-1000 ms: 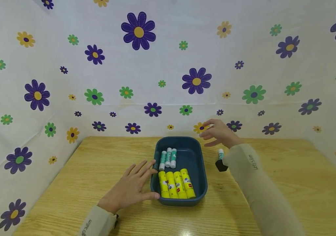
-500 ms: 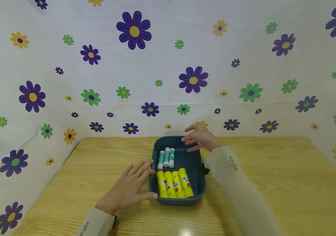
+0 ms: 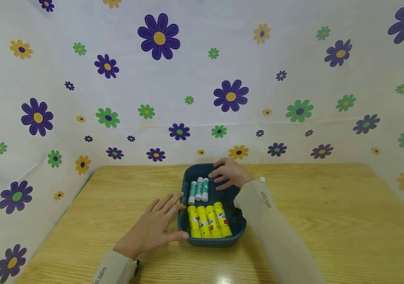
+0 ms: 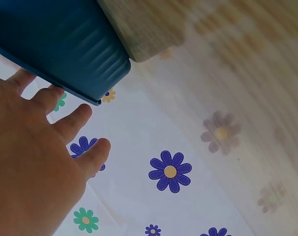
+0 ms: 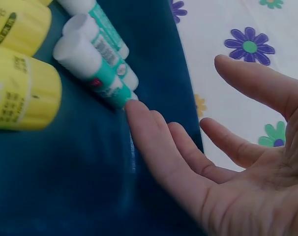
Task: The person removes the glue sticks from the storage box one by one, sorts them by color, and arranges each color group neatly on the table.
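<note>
A dark blue plastic bin (image 3: 212,242) stands on the wooden table. Inside, several yellow glue sticks (image 3: 203,223) lie side by side at the near end, and three smaller teal-and-white glue sticks (image 3: 199,189) lie behind them at the left. My left hand (image 3: 154,228) is spread with straight fingers along the bin's left rim. Over the far right part of the bin, my right hand (image 3: 232,173) holds nothing, its fingers loosely bent. The right wrist view has one fingertip (image 5: 136,109) right at the end of the nearest teal glue stick (image 5: 92,61).
Just past my right sleeve (image 3: 264,209), the white end of another glue stick (image 3: 262,180) shows on the table (image 3: 330,221); the rest is hidden. A white cloth (image 3: 195,71) printed with flowers hangs behind and beside the table.
My right hand has moved left from beside the bin to over its far right part. The sleeve now covers most of the glue stick on the table. My left hand stays at the rim.
</note>
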Demonstrator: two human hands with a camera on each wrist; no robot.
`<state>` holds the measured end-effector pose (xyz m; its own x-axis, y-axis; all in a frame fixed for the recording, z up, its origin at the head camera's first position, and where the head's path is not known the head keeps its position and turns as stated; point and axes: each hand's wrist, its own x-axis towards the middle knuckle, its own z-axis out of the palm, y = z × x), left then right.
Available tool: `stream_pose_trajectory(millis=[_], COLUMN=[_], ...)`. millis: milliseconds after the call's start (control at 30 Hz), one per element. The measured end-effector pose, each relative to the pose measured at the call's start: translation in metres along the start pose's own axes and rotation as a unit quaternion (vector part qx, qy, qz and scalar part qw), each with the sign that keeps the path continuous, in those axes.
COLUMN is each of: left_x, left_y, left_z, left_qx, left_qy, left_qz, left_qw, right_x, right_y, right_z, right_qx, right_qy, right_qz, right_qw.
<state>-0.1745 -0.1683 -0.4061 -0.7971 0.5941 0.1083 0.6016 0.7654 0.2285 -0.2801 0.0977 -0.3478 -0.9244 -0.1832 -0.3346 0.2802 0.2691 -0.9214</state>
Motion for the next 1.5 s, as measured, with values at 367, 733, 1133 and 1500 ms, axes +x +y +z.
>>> stream_pose_trajectory(millis=[367, 733, 1133, 1500], left_x=[0.001, -0.001, -0.001, 0.0], left_y=[0.0, -0.002, 0.0, 0.0], left_z=[-0.001, -0.004, -0.001, -0.001], left_qx=[0.002, 0.006, 0.008, 0.012], left_qy=[-0.001, -0.006, -0.008, -0.01], left_qz=[0.001, -0.002, -0.001, -0.001], left_qw=[1.0, 1.0, 0.9999, 0.9999], right_x=[0.01, 0.016, 0.019, 0.016], right_y=[0.012, 0.017, 0.022, 0.018], right_z=[0.018, 0.027, 0.044, 0.041], right_qx=[0.016, 0.021, -0.015, -0.018], right_qy=[0.007, -0.003, 0.014, 0.01], right_qz=[0.013, 0.03, 0.025, 0.014], right_qw=[0.9998, 0.9993, 0.9995, 0.9997])
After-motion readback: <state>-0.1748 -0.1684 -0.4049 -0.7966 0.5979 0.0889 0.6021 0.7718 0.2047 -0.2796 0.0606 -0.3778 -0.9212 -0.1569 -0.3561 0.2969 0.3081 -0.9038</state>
